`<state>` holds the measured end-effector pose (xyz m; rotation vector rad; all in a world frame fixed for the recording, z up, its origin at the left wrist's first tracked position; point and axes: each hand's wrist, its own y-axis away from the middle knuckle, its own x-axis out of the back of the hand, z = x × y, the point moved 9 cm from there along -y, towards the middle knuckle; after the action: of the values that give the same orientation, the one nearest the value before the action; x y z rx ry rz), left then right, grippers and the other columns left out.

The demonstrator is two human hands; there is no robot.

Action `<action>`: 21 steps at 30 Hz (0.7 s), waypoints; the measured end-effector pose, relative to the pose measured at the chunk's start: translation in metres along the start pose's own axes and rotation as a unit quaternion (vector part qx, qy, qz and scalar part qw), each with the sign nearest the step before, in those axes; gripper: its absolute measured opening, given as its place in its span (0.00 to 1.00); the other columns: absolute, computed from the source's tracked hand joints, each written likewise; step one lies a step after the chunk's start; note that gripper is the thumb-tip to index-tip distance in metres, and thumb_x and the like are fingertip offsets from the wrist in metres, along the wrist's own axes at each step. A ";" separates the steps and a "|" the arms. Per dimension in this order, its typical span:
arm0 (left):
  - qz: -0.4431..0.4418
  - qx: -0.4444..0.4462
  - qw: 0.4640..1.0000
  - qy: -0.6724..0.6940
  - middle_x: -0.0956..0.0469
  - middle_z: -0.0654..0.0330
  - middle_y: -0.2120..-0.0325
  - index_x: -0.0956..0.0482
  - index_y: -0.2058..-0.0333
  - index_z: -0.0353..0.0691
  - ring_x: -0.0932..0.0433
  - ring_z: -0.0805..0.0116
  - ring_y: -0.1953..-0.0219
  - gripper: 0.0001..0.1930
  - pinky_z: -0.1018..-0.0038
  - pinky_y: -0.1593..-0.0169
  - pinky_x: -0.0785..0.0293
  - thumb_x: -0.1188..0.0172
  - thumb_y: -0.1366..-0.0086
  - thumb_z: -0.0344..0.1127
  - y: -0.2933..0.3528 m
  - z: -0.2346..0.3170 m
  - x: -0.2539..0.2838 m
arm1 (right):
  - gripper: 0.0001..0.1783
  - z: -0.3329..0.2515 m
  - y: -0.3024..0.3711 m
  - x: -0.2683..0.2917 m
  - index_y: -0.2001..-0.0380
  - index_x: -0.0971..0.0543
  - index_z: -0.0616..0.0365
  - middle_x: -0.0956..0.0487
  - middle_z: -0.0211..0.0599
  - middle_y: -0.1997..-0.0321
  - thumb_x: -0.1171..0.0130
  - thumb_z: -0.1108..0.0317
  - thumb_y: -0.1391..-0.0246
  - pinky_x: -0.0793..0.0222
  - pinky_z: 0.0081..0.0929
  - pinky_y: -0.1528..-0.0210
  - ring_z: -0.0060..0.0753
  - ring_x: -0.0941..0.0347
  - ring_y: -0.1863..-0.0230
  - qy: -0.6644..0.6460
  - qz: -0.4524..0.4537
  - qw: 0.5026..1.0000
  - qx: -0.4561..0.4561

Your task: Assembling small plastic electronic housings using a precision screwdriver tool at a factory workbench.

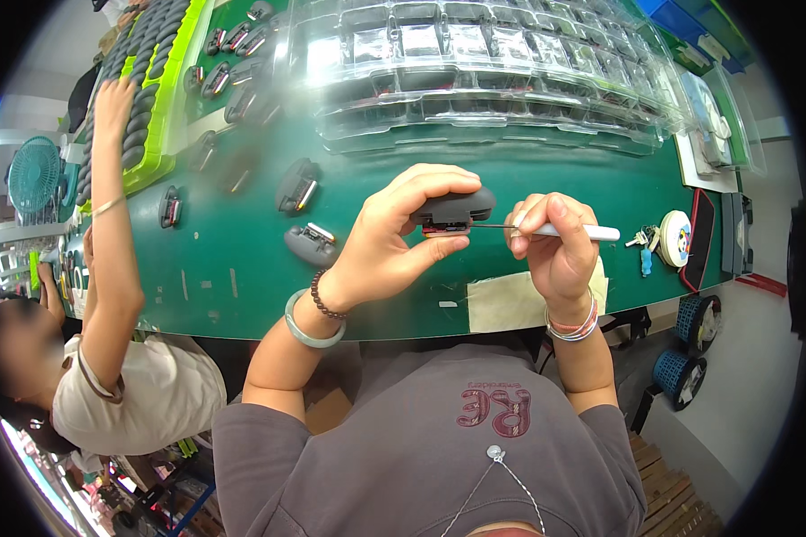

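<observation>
My left hand [394, 224] grips a dark grey rounded casing [461, 206] between fingers and thumb, its open side with black and red inner parts turned to the right. In my right hand [560, 237] is a slim white-handled tool [600, 234] with a thin metal shaft, closed between thumb and fingers. The shaft's tip reaches the casing's open side; whether it touches or goes inside I cannot tell. Left of my left hand, similar grey casings [297, 185] lie on the green table [403, 313], one [312, 243] close to my wrist.
Stacked clear plastic trays [484, 107] fill the back of the table. At left, a co-worker's arm [112, 179] reaches over a lime-green tray [152, 170] of dark rounded pieces. A yellowish sheet [501, 304] lies under my right forearm; keys [645, 242] and a round white object [674, 238] sit rightward.
</observation>
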<state>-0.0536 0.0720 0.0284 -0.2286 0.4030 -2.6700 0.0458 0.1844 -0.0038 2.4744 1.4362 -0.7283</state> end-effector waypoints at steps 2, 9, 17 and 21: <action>-0.033 0.020 0.999 0.019 0.32 0.54 0.53 0.31 0.53 0.34 0.32 0.65 0.50 0.24 0.72 0.48 0.32 0.38 0.52 0.20 0.000 -0.003 -0.004 | 0.20 0.003 -0.001 0.001 0.82 0.26 0.68 0.27 0.43 0.81 0.57 0.65 0.44 0.36 0.23 0.78 0.30 0.31 0.81 -0.020 0.008 1.000 -0.017; -0.034 0.041 0.998 0.033 0.31 0.54 0.53 0.30 0.54 0.34 0.31 0.65 0.50 0.24 0.72 0.48 0.32 0.38 0.52 0.21 0.001 -0.006 -0.004 | 0.20 0.006 -0.002 0.003 0.82 0.26 0.68 0.27 0.43 0.81 0.57 0.64 0.44 0.36 0.22 0.79 0.30 0.31 0.82 -0.035 0.006 0.999 -0.025; -0.042 -0.010 0.999 -0.025 0.32 0.54 0.53 0.29 0.55 0.37 0.30 0.65 0.51 0.23 0.73 0.52 0.27 0.38 0.52 0.19 0.001 0.001 -0.004 | 0.20 -0.007 0.002 -0.004 0.82 0.26 0.69 0.27 0.44 0.82 0.57 0.65 0.45 0.37 0.22 0.79 0.30 0.32 0.83 0.054 -0.005 0.998 0.040; -0.046 -0.014 0.998 -0.035 0.32 0.54 0.54 0.30 0.55 0.36 0.30 0.65 0.51 0.23 0.73 0.52 0.27 0.39 0.52 0.18 0.000 0.002 -0.005 | 0.20 -0.011 0.004 -0.005 0.82 0.26 0.70 0.27 0.45 0.82 0.56 0.65 0.45 0.38 0.22 0.79 0.30 0.33 0.82 0.079 -0.010 0.995 0.065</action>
<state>-0.0489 0.0737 0.0302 -0.3551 0.4172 -2.7383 0.0503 0.1826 0.0076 2.6739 1.5127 -0.6639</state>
